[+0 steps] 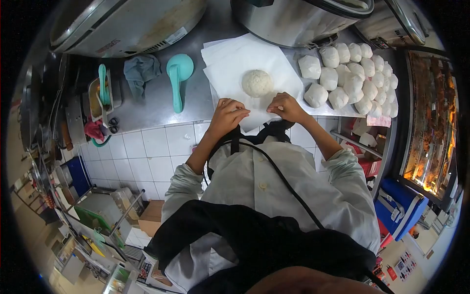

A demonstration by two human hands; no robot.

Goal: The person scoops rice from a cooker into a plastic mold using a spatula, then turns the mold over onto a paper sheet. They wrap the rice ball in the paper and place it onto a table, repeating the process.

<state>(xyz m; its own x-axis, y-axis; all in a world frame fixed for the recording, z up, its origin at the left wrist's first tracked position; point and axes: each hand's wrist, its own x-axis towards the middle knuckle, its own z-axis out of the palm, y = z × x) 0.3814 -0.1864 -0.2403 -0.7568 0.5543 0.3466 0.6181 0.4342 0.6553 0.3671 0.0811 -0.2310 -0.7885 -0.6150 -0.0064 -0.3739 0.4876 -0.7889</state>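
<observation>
A rounded mound of cooked white rice (pixel 257 84) rests on a stack of white wrapping paper (pixel 227 59) on the steel counter. My left hand (pixel 229 115) pinches the near edge of the paper, left of the rice. On the other side, my right hand (pixel 286 106) has its fingers closed on the paper's near right edge. Neither hand touches the rice. Left of the paper lies a turquoise rice scoop (pixel 179 73), bowl end away from me. Several white paper-wrapped bundles (pixel 338 78) are piled to the right.
Large metal cookers (pixel 298 22) line the counter's back. A grey-blue cloth (pixel 141 73) and a metal container (pixel 100 98) holding a turquoise-handled utensil sit at left. On the right stands a lit glass case (pixel 431 117) of browned food. White floor tiles show below the counter.
</observation>
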